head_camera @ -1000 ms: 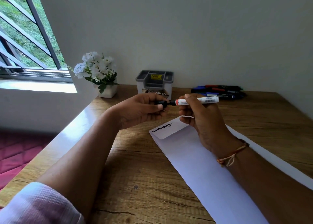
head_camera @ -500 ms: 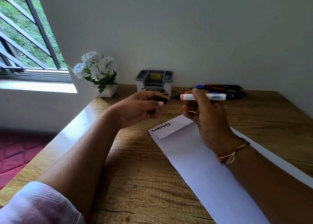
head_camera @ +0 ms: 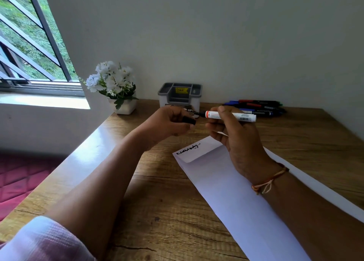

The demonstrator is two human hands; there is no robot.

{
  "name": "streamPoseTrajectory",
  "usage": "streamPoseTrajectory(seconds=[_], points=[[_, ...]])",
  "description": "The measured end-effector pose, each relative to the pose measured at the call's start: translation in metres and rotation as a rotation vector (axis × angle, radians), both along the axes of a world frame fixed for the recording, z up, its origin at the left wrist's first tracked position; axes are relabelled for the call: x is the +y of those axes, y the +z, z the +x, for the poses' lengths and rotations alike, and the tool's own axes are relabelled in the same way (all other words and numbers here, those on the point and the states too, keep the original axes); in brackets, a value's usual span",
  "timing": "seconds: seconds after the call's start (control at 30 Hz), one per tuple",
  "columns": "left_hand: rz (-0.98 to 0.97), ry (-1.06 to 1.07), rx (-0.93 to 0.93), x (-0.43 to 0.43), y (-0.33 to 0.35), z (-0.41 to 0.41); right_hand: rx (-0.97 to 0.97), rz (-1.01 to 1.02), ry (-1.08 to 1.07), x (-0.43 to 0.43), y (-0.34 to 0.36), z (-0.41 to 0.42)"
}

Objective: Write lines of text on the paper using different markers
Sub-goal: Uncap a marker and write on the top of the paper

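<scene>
My right hand (head_camera: 234,138) grips a white marker (head_camera: 242,116) with an orange band, held level above the table, its bare black tip pointing left. My left hand (head_camera: 167,124) holds the marker's black cap (head_camera: 189,120) between thumb and fingers, a short gap left of the tip. Below both hands lies a long white paper (head_camera: 226,185) on the wooden table (head_camera: 157,201), with one short line of black handwriting (head_camera: 187,149) near its top corner.
Several markers (head_camera: 258,107) in blue, red, green and black lie in a heap at the back right by the wall. A grey organiser box (head_camera: 180,97) stands at the back centre. A white pot of white flowers (head_camera: 114,87) sits at the back left corner.
The cap came off the marker. My right hand drew the marker to the right, away from the cap in my left hand, baring the black tip.
</scene>
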State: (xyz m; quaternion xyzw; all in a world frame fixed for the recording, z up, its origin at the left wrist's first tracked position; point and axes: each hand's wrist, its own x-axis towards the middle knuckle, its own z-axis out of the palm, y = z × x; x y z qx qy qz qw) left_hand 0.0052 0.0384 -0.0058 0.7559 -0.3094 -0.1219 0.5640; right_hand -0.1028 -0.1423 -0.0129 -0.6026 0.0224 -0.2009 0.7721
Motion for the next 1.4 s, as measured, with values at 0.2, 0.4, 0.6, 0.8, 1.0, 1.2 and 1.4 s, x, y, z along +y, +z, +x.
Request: streamPoseTrajectory(seconds=[0.2,0.4,0.6,0.8,1.0,1.2,1.4], points=[[0.26,0.105,-0.343,-0.008,0.0,-0.008,-0.098,-0.387,-0.026,0.004,-0.002,-0.002],[0.287,0.101,-0.438,-0.012,0.001,-0.011,-0.116,-0.519,-0.04,0.002,-0.006,-0.001],[0.154,0.121,-0.334,-0.014,-0.001,-0.01,-0.071,-0.02,0.033,0.002,-0.003,0.0],[0.006,0.095,-0.225,-0.016,-0.003,-0.013,-0.105,0.135,0.064,0.001,-0.001,0.001],[0.058,0.149,-0.302,-0.016,-0.003,-0.013,-0.134,-0.02,0.006,0.002,0.0,-0.001],[0.058,0.166,-0.314,-0.016,-0.002,-0.013,-0.127,-0.003,-0.009,0.001,0.002,-0.002],[0.105,0.163,-0.376,-0.014,-0.001,-0.013,-0.076,-0.089,-0.033,0.002,0.004,-0.002]])
